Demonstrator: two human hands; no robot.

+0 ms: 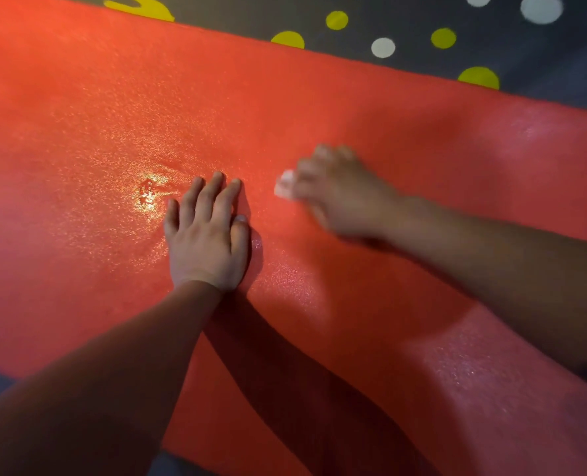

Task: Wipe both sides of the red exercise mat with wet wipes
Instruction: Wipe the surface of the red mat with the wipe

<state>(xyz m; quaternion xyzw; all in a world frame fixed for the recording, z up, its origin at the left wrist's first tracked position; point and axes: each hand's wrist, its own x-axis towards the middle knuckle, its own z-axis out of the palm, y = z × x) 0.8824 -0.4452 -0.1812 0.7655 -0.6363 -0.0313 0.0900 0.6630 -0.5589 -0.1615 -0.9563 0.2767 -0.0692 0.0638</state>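
Red exercise mat [319,115]: spread flat over a dark spotted floor [542,56]
Left hand [207,235]: palm down on the mat, fingers straight and close together
Right hand [340,197]: blurred, fingers curled over a white wet wipe [285,184] on the mat
Wet patch [148,195]: glistening just beside the left fingertips

A: Colours logged?
B: Exercise mat [285,115] is marked red. Wet wipe [284,184] is marked white.
A: Rug [405,15]?
B: Dark grey is noted, dotted with yellow and white.
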